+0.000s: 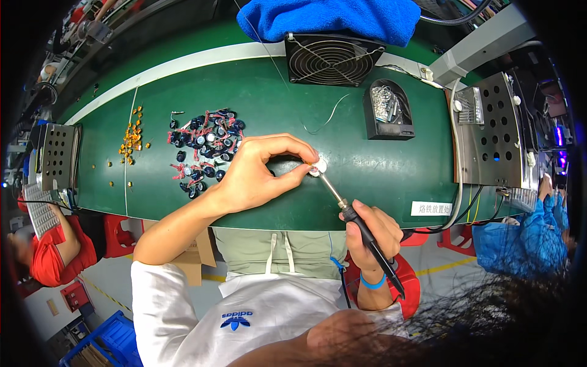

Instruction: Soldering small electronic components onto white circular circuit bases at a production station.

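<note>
My right hand (376, 232) is closed around the dark handle of a soldering iron (361, 229). The iron's metal shaft slants up and left, its tip at a small round white piece (320, 164) above the green tabletop. My left hand (254, 174) reaches in from the left with thumb and forefinger pinched together right beside that piece. Whatever lies between those fingertips is too small and covered to name. Left of this hand lies a pile of small round dark-blue parts (199, 139) with red wires. A thin strand of solder wire (327, 124) curves over the table beyond my hands.
Small orange-gold parts (130, 142) are scattered at the left. A black fan (333, 61) stands at the back below a blue cloth (342, 18). To the right are a black bin (389, 110) of small metal pieces and a perforated metal box (495, 131). Other people sit nearby.
</note>
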`<control>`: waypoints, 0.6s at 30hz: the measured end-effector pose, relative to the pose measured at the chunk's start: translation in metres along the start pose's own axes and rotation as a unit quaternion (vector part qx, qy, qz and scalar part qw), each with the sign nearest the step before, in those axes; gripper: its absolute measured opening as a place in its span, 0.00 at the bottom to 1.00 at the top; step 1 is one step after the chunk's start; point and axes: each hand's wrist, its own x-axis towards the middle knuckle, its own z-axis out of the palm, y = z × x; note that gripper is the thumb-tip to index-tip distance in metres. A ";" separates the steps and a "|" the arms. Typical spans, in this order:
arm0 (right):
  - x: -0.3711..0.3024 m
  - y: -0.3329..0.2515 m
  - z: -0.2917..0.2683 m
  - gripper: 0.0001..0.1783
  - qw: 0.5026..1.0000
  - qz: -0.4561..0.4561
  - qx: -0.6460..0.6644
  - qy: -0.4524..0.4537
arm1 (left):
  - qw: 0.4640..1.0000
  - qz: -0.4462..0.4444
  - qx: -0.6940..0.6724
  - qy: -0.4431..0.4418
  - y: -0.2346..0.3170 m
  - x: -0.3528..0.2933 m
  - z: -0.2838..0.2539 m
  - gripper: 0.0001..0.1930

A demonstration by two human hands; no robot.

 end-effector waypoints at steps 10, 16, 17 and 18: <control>0.000 0.001 0.000 0.19 1.000 -0.003 -0.004 -0.002 | 1.000 0.002 -0.004 -0.001 0.001 0.000 -0.001 0.09; 0.002 0.000 -0.001 0.18 1.000 -0.008 -0.007 -0.003 | 1.000 0.013 0.011 -0.004 0.002 0.000 -0.001 0.09; 0.002 0.000 0.000 0.18 1.000 -0.008 -0.004 -0.004 | 1.000 0.011 0.011 -0.002 0.002 0.000 -0.001 0.10; 0.003 0.000 0.000 0.18 1.000 -0.010 -0.004 -0.003 | 1.000 0.013 0.012 -0.002 0.001 -0.001 -0.001 0.10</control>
